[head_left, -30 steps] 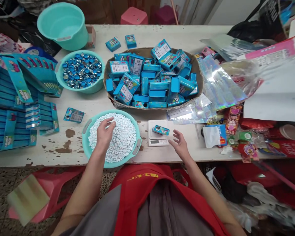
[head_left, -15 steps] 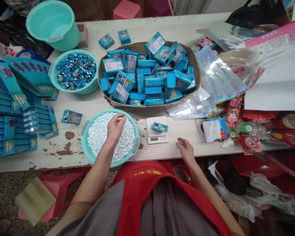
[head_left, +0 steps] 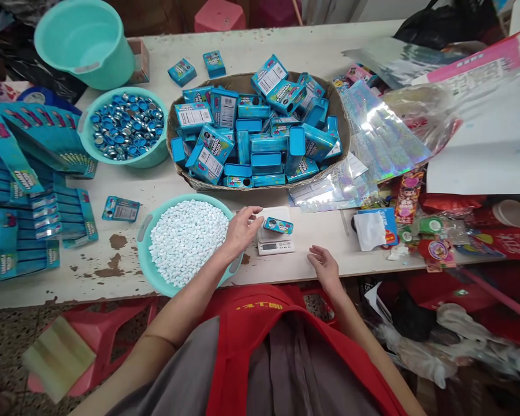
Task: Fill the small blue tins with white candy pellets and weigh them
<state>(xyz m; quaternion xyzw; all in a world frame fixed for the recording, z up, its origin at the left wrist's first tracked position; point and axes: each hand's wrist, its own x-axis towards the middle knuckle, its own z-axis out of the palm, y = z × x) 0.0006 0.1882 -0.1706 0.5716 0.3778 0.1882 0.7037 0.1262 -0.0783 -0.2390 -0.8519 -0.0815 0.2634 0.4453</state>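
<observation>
My left hand (head_left: 242, 233) is over the left edge of a small white digital scale (head_left: 276, 247), its fingers bent together close to a blue tin (head_left: 278, 225). Anything between those fingertips is too small or hidden to make out. The tin lies on the scale's platform, with a round dark opening at its left end. Left of the scale, a mint-green basin (head_left: 145, 254) holds many small white candies (head_left: 186, 240); my left forearm crosses its right side. To the right of the scale, my right hand (head_left: 325, 267) hovers by the table's front edge, fingers loosely apart, holding nothing.
A cardboard box (head_left: 199, 184) full of blue tins stands behind the scale. Farther left are a basin of round metal lids (head_left: 127, 127), an upper green tub (head_left: 84, 43) and stacked blue cartons (head_left: 8, 219). Plastic sheets (head_left: 372, 133) and packets clutter the right.
My left hand has moved right, from above the white candies to beside the tin on the scale. My right hand stays nearly where it was. The camera view has shifted slightly.
</observation>
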